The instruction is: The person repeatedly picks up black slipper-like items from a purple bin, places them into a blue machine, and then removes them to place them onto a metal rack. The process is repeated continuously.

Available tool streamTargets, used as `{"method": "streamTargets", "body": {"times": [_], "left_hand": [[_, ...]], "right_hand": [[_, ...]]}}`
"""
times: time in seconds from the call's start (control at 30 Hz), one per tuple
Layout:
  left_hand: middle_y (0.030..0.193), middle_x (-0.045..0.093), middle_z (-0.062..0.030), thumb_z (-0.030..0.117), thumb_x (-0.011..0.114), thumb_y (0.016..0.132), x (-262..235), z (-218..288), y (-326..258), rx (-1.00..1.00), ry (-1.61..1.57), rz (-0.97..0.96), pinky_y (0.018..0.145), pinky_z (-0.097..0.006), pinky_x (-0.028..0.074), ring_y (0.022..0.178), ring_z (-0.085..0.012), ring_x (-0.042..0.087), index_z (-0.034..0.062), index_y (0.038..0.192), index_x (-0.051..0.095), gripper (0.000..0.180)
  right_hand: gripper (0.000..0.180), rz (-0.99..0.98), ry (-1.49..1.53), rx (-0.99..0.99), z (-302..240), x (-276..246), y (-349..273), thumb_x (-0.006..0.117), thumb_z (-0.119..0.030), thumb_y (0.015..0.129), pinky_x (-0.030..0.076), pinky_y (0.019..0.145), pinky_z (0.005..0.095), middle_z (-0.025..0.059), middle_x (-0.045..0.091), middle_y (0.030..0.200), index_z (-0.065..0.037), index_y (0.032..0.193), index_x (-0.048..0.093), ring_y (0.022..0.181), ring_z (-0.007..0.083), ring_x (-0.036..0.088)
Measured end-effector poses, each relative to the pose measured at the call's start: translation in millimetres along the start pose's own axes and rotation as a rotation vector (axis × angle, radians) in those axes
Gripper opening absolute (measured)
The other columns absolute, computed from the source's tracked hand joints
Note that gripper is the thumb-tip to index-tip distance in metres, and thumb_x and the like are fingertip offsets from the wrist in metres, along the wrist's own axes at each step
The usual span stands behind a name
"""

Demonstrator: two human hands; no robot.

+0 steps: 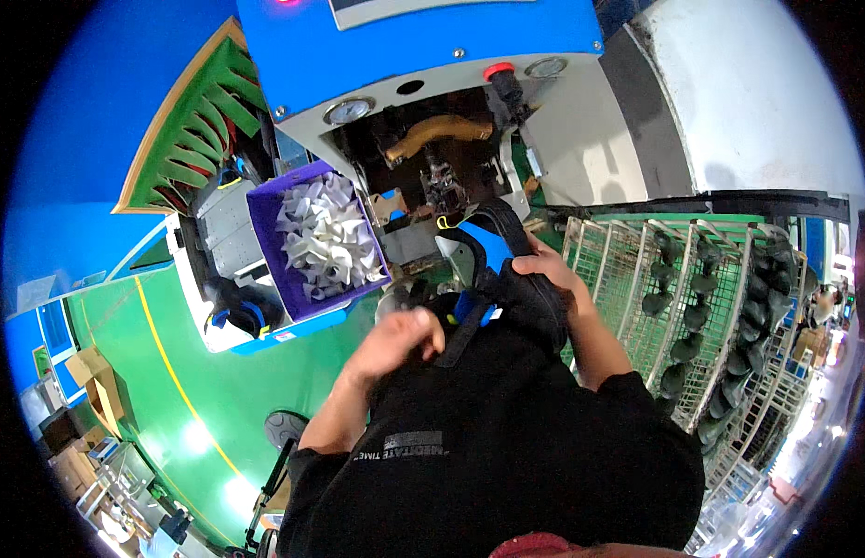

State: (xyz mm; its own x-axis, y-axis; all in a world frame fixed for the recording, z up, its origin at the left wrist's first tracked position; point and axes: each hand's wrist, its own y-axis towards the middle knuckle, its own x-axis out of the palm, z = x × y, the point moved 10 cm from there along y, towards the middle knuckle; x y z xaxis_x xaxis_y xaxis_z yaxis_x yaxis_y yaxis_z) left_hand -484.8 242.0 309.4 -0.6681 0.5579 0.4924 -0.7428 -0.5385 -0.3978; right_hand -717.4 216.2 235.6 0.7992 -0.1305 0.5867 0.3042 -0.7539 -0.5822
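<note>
Hands are working a black-and-blue shoe (488, 270) below the machine (432, 112): right hand (544, 265) is gripping its top, left hand (400, 339) is curling loosely at its base, with lasting apparently not yet done.

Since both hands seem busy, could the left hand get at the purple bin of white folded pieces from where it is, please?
Probably yes: the left hand sits just below the purple bin of white folded pieces, whose top is open, with nothing between them.

Both forearms reached forward, bare below black sleeves. The left hand (402, 337) was curled loosely, fingers bent inward; the right hand (544, 268) was closed in a grip, knuckles up.
</note>
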Motion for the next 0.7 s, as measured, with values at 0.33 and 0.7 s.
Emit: {"method": "streamTargets", "body": {"times": [0.33, 0.7], "left_hand": [[0.08, 0.065, -0.0225, 0.037, 0.065, 0.1, -84, 39, 74, 0.208, 0.616, 0.708, 0.068, -0.044, 0.051, 0.075, -0.0381, 0.067, -0.0021, 0.105, 0.059, 0.04], [0.066, 0.06, -0.0168, 0.042, 0.069, 0.095, -180, -58, 26, 0.054, 0.482, 0.801, 0.058, -0.043, 0.045, 0.059, -0.0273, 0.058, -0.0028, 0.088, 0.059, 0.047]], "right_hand": [[0.102, 0.061, -0.519, -0.302, -53, 60, 14, 0.082, -0.011, 0.08, 0.035, 0.117, 0.0351, 0.0131, 0.044, 0.155, -0.001, 0.162, 0.023, 0.138, 0.022, 0.048], [0.108, 0.582, -1.676, -0.194, -113, 92, 86, 0.078, -0.048, 0.082, 0.055, 0.094, 0.0478, 0.0401, 0.044, 0.145, -0.034, 0.165, 0.011, 0.115, 0.0487, 0.064]]}}
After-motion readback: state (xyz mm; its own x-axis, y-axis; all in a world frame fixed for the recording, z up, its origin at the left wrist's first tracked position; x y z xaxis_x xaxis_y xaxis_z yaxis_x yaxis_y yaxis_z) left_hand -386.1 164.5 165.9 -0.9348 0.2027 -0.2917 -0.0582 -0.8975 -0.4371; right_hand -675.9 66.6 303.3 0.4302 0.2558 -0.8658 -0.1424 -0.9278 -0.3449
